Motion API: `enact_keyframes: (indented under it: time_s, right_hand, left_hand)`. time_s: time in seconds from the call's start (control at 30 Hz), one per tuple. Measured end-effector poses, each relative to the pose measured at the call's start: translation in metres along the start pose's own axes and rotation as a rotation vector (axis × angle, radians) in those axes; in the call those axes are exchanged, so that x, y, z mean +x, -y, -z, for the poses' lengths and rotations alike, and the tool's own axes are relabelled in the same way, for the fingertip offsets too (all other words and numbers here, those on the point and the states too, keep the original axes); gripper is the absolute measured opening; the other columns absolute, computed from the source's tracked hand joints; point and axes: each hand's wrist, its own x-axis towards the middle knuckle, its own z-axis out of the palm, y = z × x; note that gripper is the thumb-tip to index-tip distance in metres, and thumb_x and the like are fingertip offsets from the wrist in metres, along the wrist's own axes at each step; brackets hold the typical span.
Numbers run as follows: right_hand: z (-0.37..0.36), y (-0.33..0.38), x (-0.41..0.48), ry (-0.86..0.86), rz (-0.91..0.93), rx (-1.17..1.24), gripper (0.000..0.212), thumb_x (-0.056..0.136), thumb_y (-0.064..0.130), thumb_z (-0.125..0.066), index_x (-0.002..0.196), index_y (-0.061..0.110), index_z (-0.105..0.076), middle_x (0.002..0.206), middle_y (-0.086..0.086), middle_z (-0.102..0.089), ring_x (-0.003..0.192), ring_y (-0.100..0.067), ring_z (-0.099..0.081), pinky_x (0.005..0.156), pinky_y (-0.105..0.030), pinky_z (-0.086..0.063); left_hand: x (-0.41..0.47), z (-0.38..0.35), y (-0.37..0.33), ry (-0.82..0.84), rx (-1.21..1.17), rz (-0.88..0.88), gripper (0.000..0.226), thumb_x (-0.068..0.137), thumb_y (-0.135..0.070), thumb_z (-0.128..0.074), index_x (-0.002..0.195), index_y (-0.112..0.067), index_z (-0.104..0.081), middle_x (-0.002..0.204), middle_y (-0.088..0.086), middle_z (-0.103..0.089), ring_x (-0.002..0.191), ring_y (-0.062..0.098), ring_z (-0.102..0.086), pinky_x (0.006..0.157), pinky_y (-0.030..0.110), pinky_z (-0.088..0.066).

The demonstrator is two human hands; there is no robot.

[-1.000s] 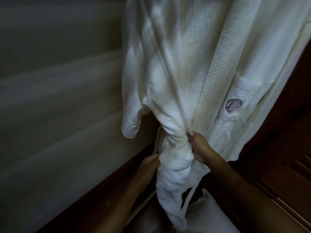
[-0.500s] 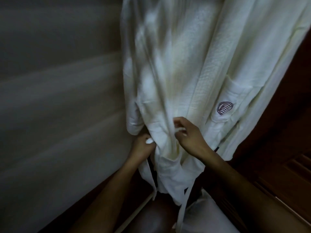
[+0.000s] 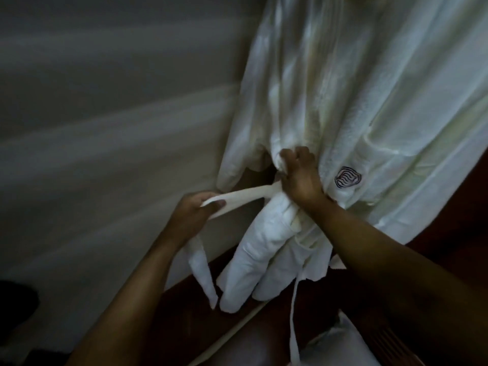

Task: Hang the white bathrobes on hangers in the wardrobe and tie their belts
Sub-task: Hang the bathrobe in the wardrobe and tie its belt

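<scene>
Whereas half a second ago both hands worked close together at the waist of the bathrobe (image 3: 343, 88), the left hand (image 3: 194, 211) has now drawn away to the left. A length of belt (image 3: 245, 195) runs stretched between it and the robe's gathered middle. Its fingers and thumb are curled round the strip, pinching it flat, and the loose end falls past the wrist to a pointed tip. The right hand (image 3: 299, 175), which had lain with looser fingers on the robe's front, is now a tight fist clenched on the bunched cloth at the waist, knuckles uppermost.

The bathrobe hangs in the wardrobe, its top out of view, beside a smooth grey wall (image 3: 105, 128). Its cloth is white, soft and matte, with a fine pebbled weave along the front band, and long vertical folds run down into the fist. Below the fist the fabric bulges into two rounded, padded lobes (image 3: 250, 262). A patch pocket (image 3: 364, 165) to the right bears a small dark emblem (image 3: 348, 177) of nested wavy lines. The belt is a flat ribbon of the same white stuff, and a second narrow belt end (image 3: 292, 320) dangles straight down beneath the right forearm. Dark reddish wood (image 3: 179, 313) lies below. A pale bundle (image 3: 340, 344) shows at the bottom edge, too dim to tell what it is.
</scene>
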Motion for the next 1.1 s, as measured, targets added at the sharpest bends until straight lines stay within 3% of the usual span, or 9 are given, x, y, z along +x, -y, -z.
enact_keyframes:
  time_s: [0.13,0.33,0.5,0.67,0.73,0.8,0.93,1.0,1.1]
  right_hand:
    - [0.001,-0.017,0.005,0.039,0.004,-0.213,0.02,0.089,0.02,-0.046,0.108,0.021,-0.054,0.104,-0.014,-0.048,0.093,-0.033,-0.051,0.085,-0.046,-0.045]
    - [0.007,-0.067,0.016,0.099,-0.174,-0.319,0.049,0.089,0.026,-0.017,0.113,0.01,-0.057,0.117,-0.027,-0.05,0.107,-0.043,-0.051,0.092,-0.048,-0.043]
    - [0.009,-0.041,0.001,0.078,-0.126,-0.163,0.04,0.09,0.019,-0.031,0.116,0.007,-0.058,0.111,-0.028,-0.05,0.101,-0.045,-0.052,0.085,-0.047,-0.046]
    - [0.017,-0.019,-0.029,-0.027,-0.001,0.231,0.046,0.083,0.012,-0.062,0.128,0.004,-0.062,0.121,-0.024,-0.056,0.113,-0.038,-0.053,0.103,-0.039,-0.041]
    - [0.034,-0.01,-0.054,0.168,-0.032,0.442,0.044,0.087,0.013,-0.064,0.131,0.009,-0.064,0.127,-0.015,-0.062,0.116,-0.029,-0.059,0.102,-0.028,-0.042]
    - [0.053,-0.012,-0.087,0.584,-0.107,0.607,0.037,0.091,0.015,-0.062,0.128,0.021,-0.068,0.122,0.002,-0.07,0.109,-0.013,-0.067,0.093,-0.023,-0.049]
    - [0.063,-0.074,-0.16,1.362,-0.425,0.428,0.02,0.095,0.012,-0.059,0.104,0.021,-0.073,0.112,-0.005,-0.075,0.099,-0.018,-0.072,0.085,-0.029,-0.057]
    - [0.058,-0.109,-0.176,1.218,-0.613,0.154,0.016,0.092,0.02,-0.065,0.107,0.017,-0.071,0.115,-0.01,-0.074,0.104,-0.026,-0.071,0.091,-0.036,-0.057]
    - [0.065,-0.131,-0.167,0.387,-0.734,0.226,0.02,0.095,0.021,-0.063,0.115,0.021,-0.067,0.108,0.004,-0.07,0.105,-0.015,-0.064,0.087,-0.029,-0.046]
  left_hand:
    - [-0.015,0.035,-0.001,-0.059,0.013,0.012,0.008,0.095,-0.02,-0.07,0.095,-0.018,-0.078,0.063,-0.014,-0.064,0.052,0.001,-0.051,0.049,0.016,-0.039]
    - [-0.039,0.122,0.019,-0.314,0.019,0.037,0.008,0.093,-0.024,-0.074,0.097,-0.019,-0.078,0.07,-0.007,-0.068,0.056,0.007,-0.054,0.057,0.023,-0.04]
    - [-0.028,0.113,0.075,-0.269,0.343,0.129,0.006,0.094,-0.031,-0.072,0.097,-0.027,-0.076,0.097,-0.006,-0.075,0.09,0.016,-0.068,0.078,0.03,-0.049]
    - [-0.013,0.075,0.109,-0.103,0.527,0.192,0.015,0.078,-0.041,-0.067,0.078,-0.026,-0.071,0.084,-0.004,-0.073,0.081,0.018,-0.067,0.072,0.03,-0.05]
    - [-0.006,0.06,0.131,0.048,0.685,0.276,0.01,0.08,-0.034,-0.072,0.079,-0.027,-0.065,0.086,0.001,-0.07,0.082,0.023,-0.066,0.068,0.028,-0.043]
    - [0.001,0.042,0.153,0.229,0.791,0.358,0.01,0.083,-0.022,-0.072,0.09,-0.024,-0.065,0.098,0.004,-0.07,0.092,0.025,-0.067,0.071,0.025,-0.041]
    - [0.023,-0.012,0.145,0.348,0.622,0.335,0.017,0.09,-0.012,-0.071,0.102,-0.022,-0.065,0.124,0.005,-0.064,0.119,0.025,-0.061,0.085,0.022,-0.04]
    - [0.042,-0.048,0.108,0.31,0.474,0.289,0.024,0.098,-0.024,-0.066,0.121,-0.019,-0.066,0.133,-0.002,-0.058,0.121,0.019,-0.057,0.096,0.027,-0.042]
    - [0.072,-0.093,0.053,0.232,-0.151,0.318,0.012,0.099,-0.029,-0.062,0.109,-0.025,-0.068,0.117,0.0,-0.071,0.095,0.01,-0.068,0.098,0.037,-0.051]
